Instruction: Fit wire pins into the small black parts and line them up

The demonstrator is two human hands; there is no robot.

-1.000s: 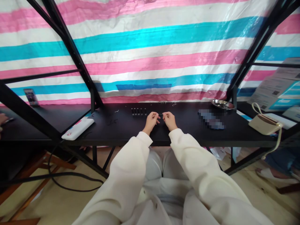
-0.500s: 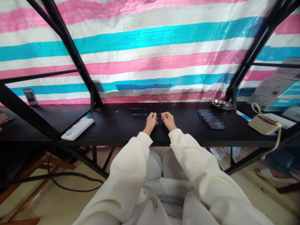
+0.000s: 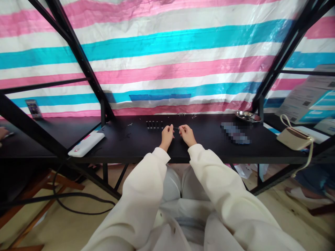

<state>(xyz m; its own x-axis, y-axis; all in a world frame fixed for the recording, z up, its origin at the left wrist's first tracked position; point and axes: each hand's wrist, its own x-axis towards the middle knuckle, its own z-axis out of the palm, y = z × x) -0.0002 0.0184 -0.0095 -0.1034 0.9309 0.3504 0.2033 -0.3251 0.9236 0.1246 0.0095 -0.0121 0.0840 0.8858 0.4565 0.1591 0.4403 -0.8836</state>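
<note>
My left hand and my right hand face each other over the black table, fingers pinched. Between them stretches a thin dark piece, gripped at one end by each hand. Its exact kind is too small to make out, and my fingertips hide its ends. Just left of my left hand, several small black cylinders with pale ends lie side by side in a row. Behind my hands, near the table's back edge, sits a group of tiny whitish bits.
On the black table are a white box-like case at left, a metal dish at back right and a blurred-out bluish item. A beige pouch hangs its strap over the right edge. Black frame posts rise on both sides.
Both hands have shifted very slightly to the left, still pinching the dark piece between them. Nothing else on the table has visibly moved.
</note>
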